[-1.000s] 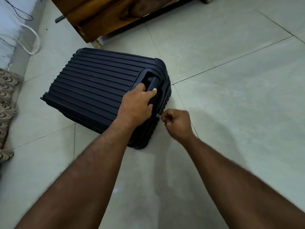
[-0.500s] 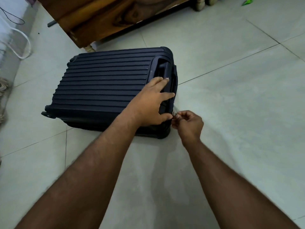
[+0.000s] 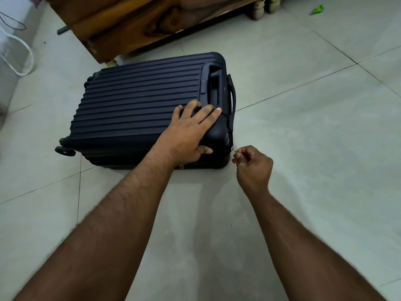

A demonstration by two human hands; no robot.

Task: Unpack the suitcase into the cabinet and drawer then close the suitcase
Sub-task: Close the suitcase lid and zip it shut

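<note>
Navy, ribbed suitcase [image 3: 138,109], lying shut on the floor [image 3: 303,148], is pressed by the spread left hand [image 3: 191,131] while its corner zip pull [image 3: 234,150] is pinched by the right hand [image 3: 253,164], so the small tab could be lost if tugged sideways.

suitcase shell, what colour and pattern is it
Dark navy suitcase with raised horizontal ribs, seen in the head view.

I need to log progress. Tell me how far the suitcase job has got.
Done: the suitcase lies shut on the floor, with no contents in sight. In hand: the left hand presses its corner while the right hand pinches the zipper pull there. Left: running the zip on; how much remains open cannot be seen.
</note>
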